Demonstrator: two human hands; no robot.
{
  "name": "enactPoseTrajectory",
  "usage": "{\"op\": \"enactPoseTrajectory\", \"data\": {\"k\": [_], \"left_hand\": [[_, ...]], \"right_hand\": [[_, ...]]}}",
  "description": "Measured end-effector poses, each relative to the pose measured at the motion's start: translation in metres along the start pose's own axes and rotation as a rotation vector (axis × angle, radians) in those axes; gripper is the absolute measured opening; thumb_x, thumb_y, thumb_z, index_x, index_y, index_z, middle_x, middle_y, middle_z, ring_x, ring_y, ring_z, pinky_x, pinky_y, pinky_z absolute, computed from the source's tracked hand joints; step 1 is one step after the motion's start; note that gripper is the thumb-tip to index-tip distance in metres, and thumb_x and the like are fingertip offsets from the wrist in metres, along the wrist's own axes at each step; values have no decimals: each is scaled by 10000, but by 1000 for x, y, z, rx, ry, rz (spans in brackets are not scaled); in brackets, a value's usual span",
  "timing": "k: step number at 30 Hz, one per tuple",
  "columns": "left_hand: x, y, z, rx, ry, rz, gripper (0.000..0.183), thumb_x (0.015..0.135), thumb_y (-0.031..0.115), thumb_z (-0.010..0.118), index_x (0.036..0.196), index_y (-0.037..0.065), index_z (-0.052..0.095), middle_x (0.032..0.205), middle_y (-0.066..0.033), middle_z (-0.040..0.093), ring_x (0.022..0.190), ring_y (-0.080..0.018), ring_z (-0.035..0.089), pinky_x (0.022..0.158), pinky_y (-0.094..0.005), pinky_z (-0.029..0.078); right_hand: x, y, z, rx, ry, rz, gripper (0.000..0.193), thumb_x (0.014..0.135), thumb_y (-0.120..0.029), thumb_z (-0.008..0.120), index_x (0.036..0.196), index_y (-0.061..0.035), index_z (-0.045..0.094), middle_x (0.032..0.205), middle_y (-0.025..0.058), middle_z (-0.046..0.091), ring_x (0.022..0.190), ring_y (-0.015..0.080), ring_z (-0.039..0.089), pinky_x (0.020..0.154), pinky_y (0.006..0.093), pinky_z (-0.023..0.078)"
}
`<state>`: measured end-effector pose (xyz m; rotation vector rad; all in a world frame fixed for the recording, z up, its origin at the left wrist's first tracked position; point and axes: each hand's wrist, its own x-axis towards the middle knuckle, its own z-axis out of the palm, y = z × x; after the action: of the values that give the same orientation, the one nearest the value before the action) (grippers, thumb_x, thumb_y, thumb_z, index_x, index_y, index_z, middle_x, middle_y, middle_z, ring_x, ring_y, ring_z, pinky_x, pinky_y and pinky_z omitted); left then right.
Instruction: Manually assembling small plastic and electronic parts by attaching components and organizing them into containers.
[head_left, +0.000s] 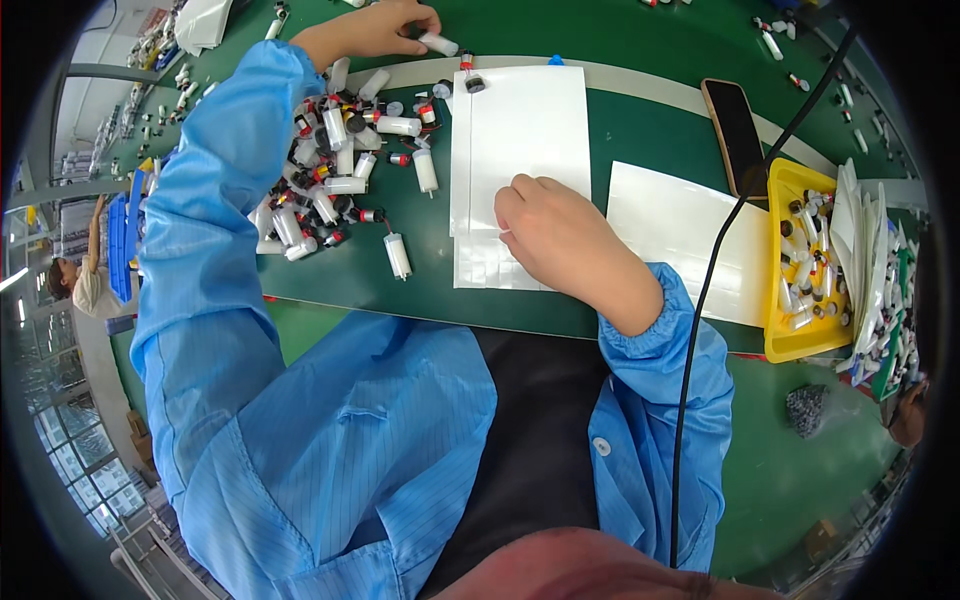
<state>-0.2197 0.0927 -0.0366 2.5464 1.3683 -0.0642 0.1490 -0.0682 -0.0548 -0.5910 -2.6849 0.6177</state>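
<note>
At the far left of the table my left hand (378,30) is closed, with its fingertips on one end of a small white cylinder (439,44). Below that arm lies a heap of similar white cylinders (335,125), many with red and black ends. A few single ones lie near the heap, one cylinder (397,256) closest to me. My right hand (560,235) rests over a white sheet (520,125) with rows of small pale rectangles along its lower part. Its fingers are curled together near the sheet's left side; whatever they pinch is hidden.
A second white sheet (680,240) lies to the right, below a phone (733,135). Beside it stands a yellow bin (775,345) with several small parts. A black cable (708,270) crosses the right side. Farther left, a person (92,280) is near blue bins (120,245).
</note>
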Motion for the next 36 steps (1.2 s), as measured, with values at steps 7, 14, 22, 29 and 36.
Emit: {"op": "enactPoseTrajectory", "data": {"k": [7, 14, 22, 29, 36], "left_hand": [[-5, 16, -34, -334, 72, -148, 268, 1027, 258, 591, 1224, 77, 588, 1086, -53, 667, 991, -168, 633, 902, -325, 484], [6, 171, -70, -1177, 484, -145, 249, 1068, 259, 516, 1196, 50, 558, 991, -10, 645, 909, -103, 635, 823, -258, 516], [35, 235, -17, -1855, 554, -86, 362, 1073, 287, 469, 1322, 35, 542, 1064, -69, 640, 1022, -189, 615, 951, -351, 484], [41, 239, 11, -2249, 15, 97, 584, 1037, 443, 458, 1359, -38, 536, 1253, -105, 607, 1142, -180, 552, 1042, -362, 416], [37, 243, 18, -1589, 259, 112, 504, 990, 164, 608, 1449, 7, 472, 1344, -118, 587, 1238, -181, 555, 1062, -333, 440]], "right_hand": [[-1, 2, -38, 291, -76, 109, 275, 809, -144, 672, 960, 18, 510, 862, 217, 620, 789, 392, 640, 720, 463, 511], [12, 27, -39, 539, 747, 235, 342, 907, -158, 687, 1132, 4, 487, 1035, 183, 642, 948, 329, 649, 815, 395, 496], [18, 31, -32, 683, 948, 155, 623, 864, -65, 744, 1384, -9, 405, 1069, 135, 661, 952, 195, 650, 855, 325, 516], [22, 40, -28, 463, 979, 120, 592, 924, 44, 613, 1428, 33, 303, 989, 117, 633, 890, 134, 603, 739, 251, 493], [16, 51, -25, 157, 873, 122, 608, 926, 61, 544, 1448, 61, 232, 1071, 194, 632, 918, 188, 621, 762, 277, 506]]}}
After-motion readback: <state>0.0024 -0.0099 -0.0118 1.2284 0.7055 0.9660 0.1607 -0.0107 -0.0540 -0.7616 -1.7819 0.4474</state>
